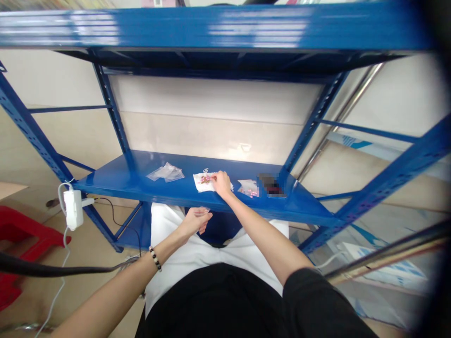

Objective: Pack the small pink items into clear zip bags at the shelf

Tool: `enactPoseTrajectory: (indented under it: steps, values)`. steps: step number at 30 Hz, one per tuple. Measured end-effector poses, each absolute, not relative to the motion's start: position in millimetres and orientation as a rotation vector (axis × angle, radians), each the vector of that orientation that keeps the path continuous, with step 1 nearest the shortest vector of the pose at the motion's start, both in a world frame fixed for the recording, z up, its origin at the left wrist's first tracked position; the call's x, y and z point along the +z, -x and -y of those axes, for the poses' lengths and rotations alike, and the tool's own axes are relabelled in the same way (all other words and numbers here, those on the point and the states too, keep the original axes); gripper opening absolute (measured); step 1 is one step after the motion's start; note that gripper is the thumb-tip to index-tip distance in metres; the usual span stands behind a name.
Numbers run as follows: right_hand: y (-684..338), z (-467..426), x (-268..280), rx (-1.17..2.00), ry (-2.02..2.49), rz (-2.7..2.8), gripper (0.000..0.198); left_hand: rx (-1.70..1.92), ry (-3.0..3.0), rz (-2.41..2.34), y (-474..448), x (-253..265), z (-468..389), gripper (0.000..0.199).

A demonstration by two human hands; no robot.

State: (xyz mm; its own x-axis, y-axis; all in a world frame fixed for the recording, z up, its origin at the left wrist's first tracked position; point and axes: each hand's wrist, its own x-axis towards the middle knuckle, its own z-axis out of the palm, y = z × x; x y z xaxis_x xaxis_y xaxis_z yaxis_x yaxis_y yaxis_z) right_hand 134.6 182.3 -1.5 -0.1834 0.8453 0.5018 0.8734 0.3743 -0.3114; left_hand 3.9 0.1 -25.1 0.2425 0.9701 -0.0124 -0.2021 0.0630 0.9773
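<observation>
My right hand [221, 184] reaches over the blue shelf, its fingers closed in a pinch at a small pink beaded piece [205, 179]. The beads lie over a white packet [200, 187], partly covered by that hand. In front of the shelf edge, above my lap, is my left hand [197, 221], with thumb and fingers pressed together. A faint see-through sliver, like a clear plastic bag [202, 212], shows at its fingertips. Several flat clear bags [166, 172] lie to the left on the shelf. Right of my right hand is another clear bag with pink beads [249, 188].
A dark, pixelated flat object [271, 185] lies at the right of the blue shelf [116, 180]. An upper shelf beam [225, 28] crosses overhead. A white power adapter [73, 209] hangs at the left post, near a red stool [31, 230]. Wrapped panels [384, 263] stand at right.
</observation>
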Motion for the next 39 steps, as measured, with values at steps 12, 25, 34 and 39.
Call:
enactPoseTrajectory:
  steps: [12,25,34,39]
  values:
    - [-141.3,-180.6,-2.5,-0.082,1.373,1.860,0.016,1.104,-1.156,-0.879,-5.5,-23.9,-7.5,0.047]
    - [-135.5,-70.2,39.4,0.199,0.923,1.725,0.015,1.118,-1.143,-0.928,-0.6,-22.0,-5.2,0.043]
    - [-178.2,46.6,-3.1,0.455,1.015,1.745,0.009,0.973,-1.751,-0.982,-13.4,-29.4,17.4,0.028]
    - [-188.1,28.2,-3.7,0.399,0.990,1.814,0.005,0.959,-1.882,-0.993,-17.5,-32.7,14.7,0.029]
